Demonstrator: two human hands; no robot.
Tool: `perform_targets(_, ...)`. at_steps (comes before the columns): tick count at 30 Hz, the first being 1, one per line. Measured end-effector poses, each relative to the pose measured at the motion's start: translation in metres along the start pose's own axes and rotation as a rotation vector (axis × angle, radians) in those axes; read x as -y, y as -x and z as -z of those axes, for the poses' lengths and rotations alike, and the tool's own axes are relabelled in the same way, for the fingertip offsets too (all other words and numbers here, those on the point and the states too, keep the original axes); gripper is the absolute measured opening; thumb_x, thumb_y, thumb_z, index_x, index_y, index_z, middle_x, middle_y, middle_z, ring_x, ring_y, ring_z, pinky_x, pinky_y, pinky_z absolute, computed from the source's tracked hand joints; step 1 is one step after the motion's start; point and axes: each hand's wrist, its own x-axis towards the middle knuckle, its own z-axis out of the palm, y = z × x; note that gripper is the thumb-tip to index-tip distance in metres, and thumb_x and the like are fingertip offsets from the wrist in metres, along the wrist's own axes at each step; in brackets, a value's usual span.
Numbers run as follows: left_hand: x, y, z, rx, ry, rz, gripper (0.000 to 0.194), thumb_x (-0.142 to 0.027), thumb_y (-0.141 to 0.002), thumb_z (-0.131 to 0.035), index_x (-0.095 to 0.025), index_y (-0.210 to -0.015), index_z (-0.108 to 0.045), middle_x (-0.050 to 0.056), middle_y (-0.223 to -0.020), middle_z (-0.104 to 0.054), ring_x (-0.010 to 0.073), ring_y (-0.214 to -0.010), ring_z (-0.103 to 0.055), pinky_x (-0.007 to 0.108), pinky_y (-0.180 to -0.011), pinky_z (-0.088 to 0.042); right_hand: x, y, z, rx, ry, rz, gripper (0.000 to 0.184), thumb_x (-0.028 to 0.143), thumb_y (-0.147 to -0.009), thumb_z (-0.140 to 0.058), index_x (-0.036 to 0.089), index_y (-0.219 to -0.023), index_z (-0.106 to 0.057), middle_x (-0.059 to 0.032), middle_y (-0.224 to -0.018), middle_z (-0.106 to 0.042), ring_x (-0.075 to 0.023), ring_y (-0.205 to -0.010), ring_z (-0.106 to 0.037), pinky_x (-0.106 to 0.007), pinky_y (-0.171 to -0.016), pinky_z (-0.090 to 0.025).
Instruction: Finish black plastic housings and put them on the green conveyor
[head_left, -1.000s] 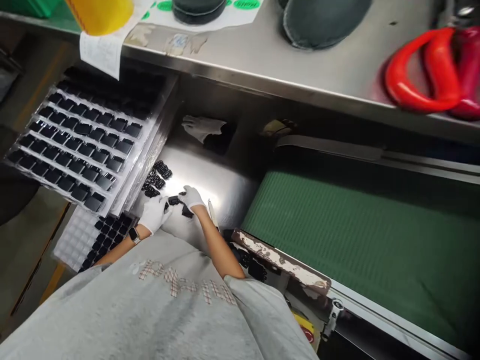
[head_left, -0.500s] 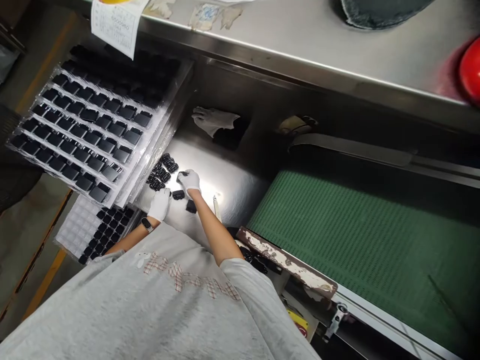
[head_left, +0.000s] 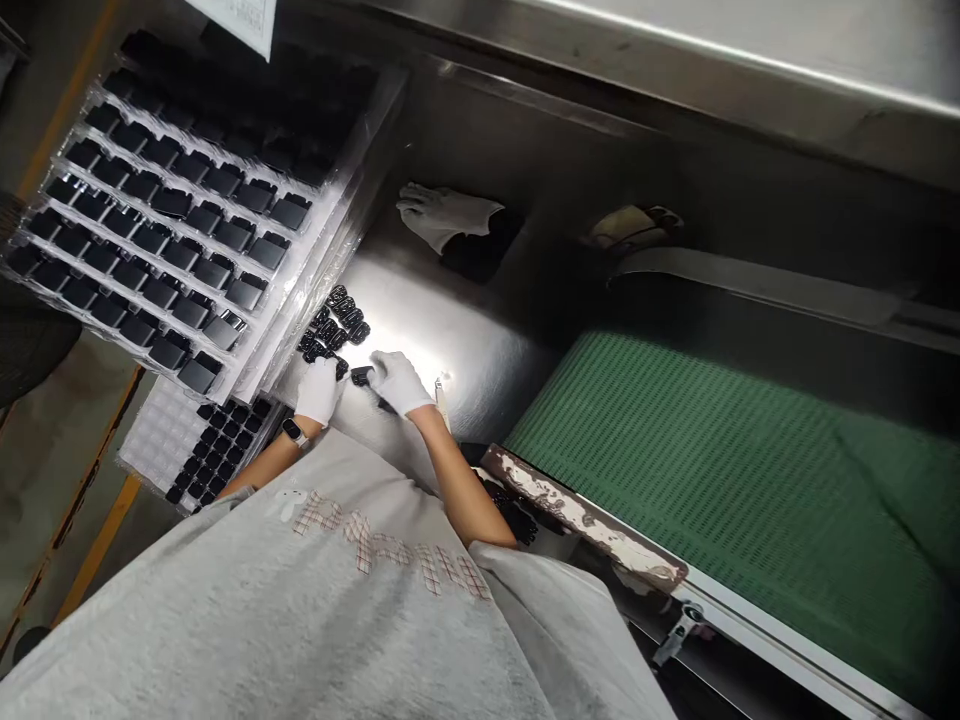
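The small black part [head_left: 361, 376] lies between the gloved hands, at the right hand's [head_left: 397, 383] half-curled fingertips; the left hand [head_left: 318, 390], loosely curled, borders the clustered black pieces [head_left: 334, 322]. Neither grip is clear.

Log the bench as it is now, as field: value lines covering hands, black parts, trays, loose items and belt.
left hand: white-gloved, at the near edge of the black part cluster; grip unclear
right hand: white-gloved, fingertips at a separate black part; grip unclear
large tray: top of a stack, rows of black pieces
small tray: lower, partly filled
loose glove: on the steel surface
belt: green, right side
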Motion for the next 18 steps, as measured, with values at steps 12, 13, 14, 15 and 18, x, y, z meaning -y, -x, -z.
perform_targets(12,0.006,-0.003,-0.007,0.001,-0.102,-0.010,0.031,-0.038,-0.099,-0.044,-0.016,-0.112,-0.061,0.015,-0.110,-0.062,0.0267,-0.101,-0.063,0.035,-0.084,-0.050,0.014,-0.026,-0.008,0.087,0.179,0.204,0.035,0.017,-0.096,-0.044,0.013,-0.126,-0.060,-0.0111,-0.121,-0.058,-0.0197,-0.107,-0.051,-0.026,-0.093,-0.042)
perform_targets(13,0.006,-0.003,-0.008,-0.004,-0.107,-0.007,0.031,-0.037,-0.099,-0.043,-0.016,-0.113,-0.061,0.015,-0.110,-0.062,0.0264,-0.101,-0.063,0.035,-0.084,-0.051,0.015,-0.029,-0.008,0.083,0.178,0.221,0.035,0.015,-0.095,-0.043,0.013,-0.127,-0.059,-0.0107,-0.125,-0.056,-0.0187,-0.109,-0.050,-0.025,-0.094,-0.042)
perform_targets(14,0.007,-0.003,-0.008,-0.010,-0.112,-0.006,0.031,-0.037,-0.099,-0.043,-0.015,-0.113,-0.061,0.015,-0.110,-0.062,0.0260,-0.101,-0.063,0.034,-0.084,-0.051,0.015,-0.030,-0.008,0.078,0.177,0.233,0.036,0.013,-0.095,-0.042,0.014,-0.126,-0.059,-0.0104,-0.128,-0.054,-0.0176,-0.112,-0.049,-0.024,-0.096,-0.041)
perform_targets(15,0.007,-0.003,-0.008,-0.018,-0.117,-0.006,0.032,-0.037,-0.099,-0.043,-0.015,-0.113,-0.061,0.015,-0.109,-0.062,0.0260,-0.101,-0.063,0.034,-0.084,-0.051,0.016,-0.030,-0.007,0.070,0.178,0.236,0.036,0.010,-0.095,-0.040,0.013,-0.125,-0.060,-0.0104,-0.130,-0.053,-0.0166,-0.114,-0.049,-0.023,-0.097,-0.040)
perform_targets(18,0.005,0.001,-0.007,-0.054,-0.126,-0.034,0.038,-0.041,-0.099,-0.042,-0.013,-0.116,-0.060,0.018,-0.112,-0.061,0.0282,-0.104,-0.061,0.036,-0.085,-0.051,0.011,-0.014,-0.003,0.013,0.191,0.180,0.037,0.010,-0.097,-0.033,0.010,-0.123,-0.060,-0.0134,-0.130,-0.051,-0.0163,-0.116,-0.049,-0.023,-0.100,-0.040)
